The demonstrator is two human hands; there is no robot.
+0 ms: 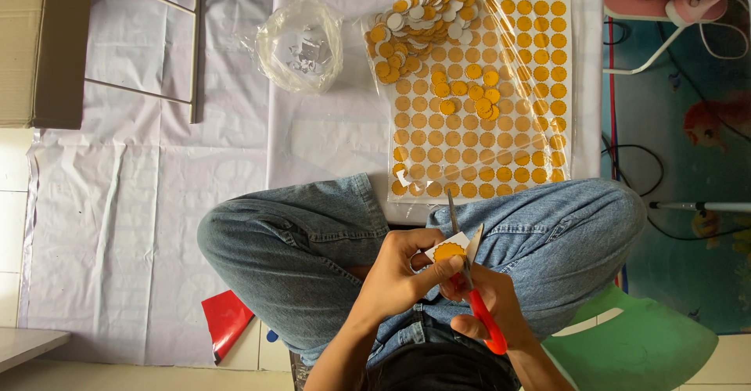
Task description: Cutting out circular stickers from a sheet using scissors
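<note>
We sit cross-legged on a white sheet [156, 203] on the floor, cutting a round orange sticker [449, 251] out of its white backing. What could go wrong: the blades of the red-handled scissors [472, 281] run right beside our left thumb, so a slip or a hurried cut could nick it, and a wobble in the paper could slice into the scalloped orange edge instead of around it. The small piece is pinched only at 1 side, so it could twist or drop onto our jeans [547, 234].

Our left hand [400, 270] has its fingers closed on the white paper piece carrying the sticker, holding it above our lap. Our right hand [489, 301] has its fingers curled through the red handles, gripping the scissors; the blades look only slightly parted, though the angle makes that hard to judge.

Ahead lies the big sheet of orange circles [501, 125], with a heap of cut stickers [415, 23] and a few loose ones on it. A clear plastic bag of white scraps [301, 45] sits to its left
</note>
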